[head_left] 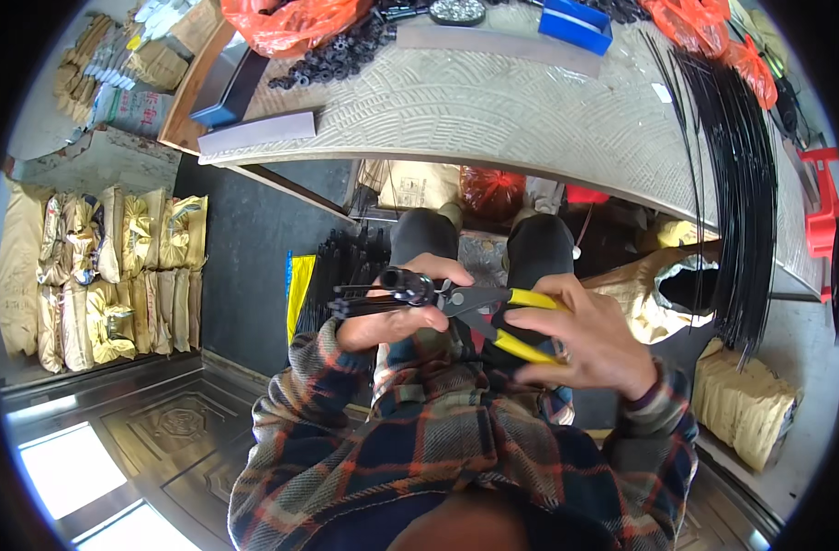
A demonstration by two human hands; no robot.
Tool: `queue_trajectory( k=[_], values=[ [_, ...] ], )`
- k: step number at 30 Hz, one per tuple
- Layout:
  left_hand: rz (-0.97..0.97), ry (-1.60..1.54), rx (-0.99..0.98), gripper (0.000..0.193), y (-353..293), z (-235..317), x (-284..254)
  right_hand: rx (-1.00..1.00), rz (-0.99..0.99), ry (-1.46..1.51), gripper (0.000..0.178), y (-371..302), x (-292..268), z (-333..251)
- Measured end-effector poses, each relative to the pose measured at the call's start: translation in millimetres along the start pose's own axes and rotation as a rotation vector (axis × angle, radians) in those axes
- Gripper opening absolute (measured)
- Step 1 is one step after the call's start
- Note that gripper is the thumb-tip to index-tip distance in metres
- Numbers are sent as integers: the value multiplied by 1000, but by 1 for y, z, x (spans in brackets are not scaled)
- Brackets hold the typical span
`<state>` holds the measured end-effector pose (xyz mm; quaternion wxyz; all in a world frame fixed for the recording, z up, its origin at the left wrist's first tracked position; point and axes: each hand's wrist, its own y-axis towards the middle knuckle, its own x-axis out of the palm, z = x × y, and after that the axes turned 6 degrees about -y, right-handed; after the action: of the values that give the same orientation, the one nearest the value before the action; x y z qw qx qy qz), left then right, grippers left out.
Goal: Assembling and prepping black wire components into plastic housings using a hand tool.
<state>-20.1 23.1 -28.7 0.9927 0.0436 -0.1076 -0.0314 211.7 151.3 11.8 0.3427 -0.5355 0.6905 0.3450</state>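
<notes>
My left hand (397, 325) is closed round a bundle of thin black rods (351, 305) with a round, hollow black end piece (403, 281), held above my lap. My right hand (598, 335) grips yellow-handled pliers (528, 299), whose handles are spread apart. The dark head of the pliers points left and meets the bundle by my left thumb and fingers. What lies between the jaws is too small to make out.
Ahead stands a table (493, 110) with small black parts (332, 62), a blue box (576, 26) and orange-red plastic bags (286, 23). Long black rods (736, 184) hang over its right edge. Paper-wrapped packages (117, 275) are stacked at left; more black rods (341, 275) stand by my left leg.
</notes>
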Motion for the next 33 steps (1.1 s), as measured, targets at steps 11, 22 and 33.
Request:
queue_trajectory(
  k=[11,22,33],
  values=[
    [229,178,58,59,-2,-7,9,-3,177,-395,42,22,15,3],
    [348,38,100,74,2,-5,13,78,-261,313,20,24,-15,7],
    [227,-195,115,64,10,-19,-10,115,-299,2017,40,28,97,-29]
  ],
)
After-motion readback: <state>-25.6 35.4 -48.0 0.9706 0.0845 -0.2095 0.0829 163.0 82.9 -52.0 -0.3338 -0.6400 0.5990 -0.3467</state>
